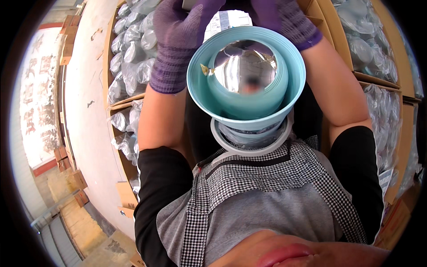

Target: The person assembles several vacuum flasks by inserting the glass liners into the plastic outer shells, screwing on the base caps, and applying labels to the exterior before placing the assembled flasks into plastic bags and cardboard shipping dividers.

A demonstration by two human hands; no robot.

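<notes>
A light teal double-walled bowl (246, 104) with a shiny steel inside (242, 66) sits between my forearms, close to my chest. Under it lie a white ring (222, 141) and a plastic-wrapped piece (249, 133). My left hand (178, 40), in a purple knitted glove, reaches up past the bowl's left rim to a grey thing at the top edge. My right hand (284, 22), gloved the same way, is raised above the bowl's right rim. The picture's edge cuts off both sets of fingers. A white printed sheet (227, 20) shows between the hands.
A long cardboard box (109, 66) on my left holds several plastic-wrapped steel bowls (133, 53). Cardboard boxes (391, 84) on my right hold more wrapped pieces (369, 49). Flattened cartons (80, 187) lie on the concrete floor at the lower left. I wear a checked apron (249, 178).
</notes>
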